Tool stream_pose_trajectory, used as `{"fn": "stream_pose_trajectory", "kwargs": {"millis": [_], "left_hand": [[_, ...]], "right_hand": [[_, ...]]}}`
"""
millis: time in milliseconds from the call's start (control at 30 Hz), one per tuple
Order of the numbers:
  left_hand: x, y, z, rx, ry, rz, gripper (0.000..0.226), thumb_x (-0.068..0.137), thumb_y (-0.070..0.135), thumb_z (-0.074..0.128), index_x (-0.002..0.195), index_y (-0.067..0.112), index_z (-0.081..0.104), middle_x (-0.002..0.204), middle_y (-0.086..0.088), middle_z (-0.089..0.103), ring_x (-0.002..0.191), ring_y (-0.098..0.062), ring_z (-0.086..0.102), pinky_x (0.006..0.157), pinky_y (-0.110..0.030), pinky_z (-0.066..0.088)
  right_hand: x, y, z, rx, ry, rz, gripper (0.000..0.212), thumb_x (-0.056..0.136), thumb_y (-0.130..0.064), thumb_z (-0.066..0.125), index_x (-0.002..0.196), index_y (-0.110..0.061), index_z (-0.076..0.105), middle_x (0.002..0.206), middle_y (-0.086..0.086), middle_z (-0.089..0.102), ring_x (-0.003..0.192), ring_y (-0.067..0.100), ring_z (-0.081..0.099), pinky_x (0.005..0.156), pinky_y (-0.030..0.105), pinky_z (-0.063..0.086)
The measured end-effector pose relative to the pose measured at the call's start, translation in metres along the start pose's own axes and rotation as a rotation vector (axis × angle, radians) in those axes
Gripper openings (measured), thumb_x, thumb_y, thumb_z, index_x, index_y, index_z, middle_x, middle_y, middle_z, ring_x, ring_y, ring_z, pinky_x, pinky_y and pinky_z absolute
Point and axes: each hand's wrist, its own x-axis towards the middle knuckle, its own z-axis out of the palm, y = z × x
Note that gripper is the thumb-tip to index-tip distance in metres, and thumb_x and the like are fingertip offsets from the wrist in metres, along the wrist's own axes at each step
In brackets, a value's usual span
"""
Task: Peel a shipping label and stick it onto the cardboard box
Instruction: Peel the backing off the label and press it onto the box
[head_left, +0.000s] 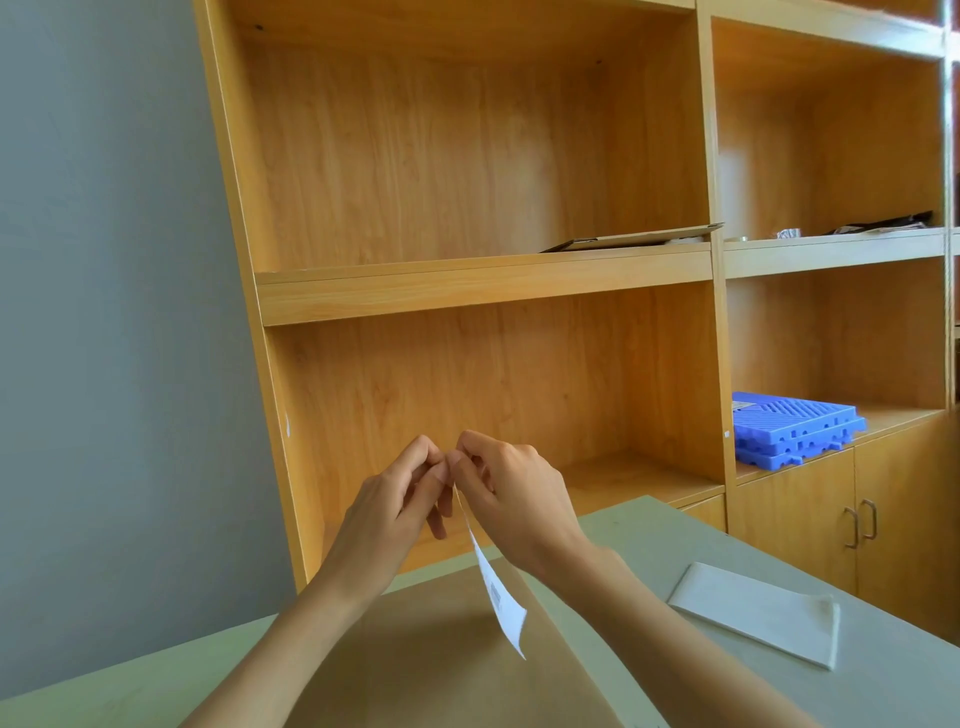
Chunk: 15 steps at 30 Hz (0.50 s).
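Note:
A white shipping label (501, 597) with a printed barcode hangs edge-on in the air above the cardboard box (441, 654). My left hand (400, 499) and my right hand (511, 493) meet at its top corner, fingertips pinched together on it. The brown box lies flat on the pale green table (893, 686) between my forearms, its top face bare. Whether the label is apart from its backing cannot be told.
A stack of white label sheets (758, 613) lies on the table to the right. Behind the table stands a wooden shelf unit (483, 291) with blue plastic trays (795, 428) and a flat cardboard piece (634, 240) on its shelves. A grey wall is at left.

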Motion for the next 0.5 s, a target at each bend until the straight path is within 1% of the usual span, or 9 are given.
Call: {"fn": "stream_pose_trajectory", "kwargs": {"millis": [100, 233, 367, 500], "left_hand": [[0.001, -0.0009, 0.0001, 0.032, 0.017, 0.005, 0.024, 0.103, 0.035, 0.042, 0.088, 0.021, 0.055, 0.071, 0.002, 0.066, 0.064, -0.017, 0.067, 0.072, -0.052, 0.054], [0.0046, -0.0038, -0.001, 0.11, 0.045, 0.003, 0.023, 0.104, 0.035, 0.043, 0.085, 0.026, 0.054, 0.071, 0.003, 0.066, 0.063, -0.017, 0.067, 0.07, -0.052, 0.054], [0.0071, -0.0073, -0.0025, 0.161, 0.09, -0.019, 0.022, 0.104, 0.035, 0.043, 0.086, 0.026, 0.053, 0.069, 0.006, 0.066, 0.062, -0.014, 0.067, 0.07, -0.05, 0.055], [0.0076, -0.0085, -0.0024, 0.188, 0.105, -0.028, 0.021, 0.104, 0.032, 0.042, 0.089, 0.025, 0.054, 0.069, 0.008, 0.066, 0.062, -0.012, 0.068, 0.07, -0.049, 0.056]], "right_hand": [[0.0009, -0.0001, -0.0003, -0.031, 0.001, -0.006, 0.03, 0.102, -0.035, 0.036, 0.082, -0.02, 0.054, 0.063, -0.002, 0.061, 0.059, 0.018, 0.057, 0.05, 0.02, 0.026], [0.0032, -0.0002, -0.0033, -0.077, 0.018, 0.046, 0.031, 0.101, -0.036, 0.037, 0.082, -0.02, 0.054, 0.061, -0.002, 0.058, 0.057, 0.02, 0.056, 0.047, 0.026, 0.032], [0.0056, 0.0028, -0.0041, -0.13, 0.033, 0.104, 0.03, 0.099, -0.035, 0.039, 0.081, -0.019, 0.056, 0.064, 0.0, 0.062, 0.058, 0.022, 0.059, 0.052, 0.034, 0.045], [0.0046, 0.0047, -0.003, -0.153, 0.026, 0.132, 0.029, 0.099, -0.034, 0.04, 0.081, -0.018, 0.057, 0.066, 0.001, 0.064, 0.06, 0.024, 0.061, 0.055, 0.037, 0.051]]}}
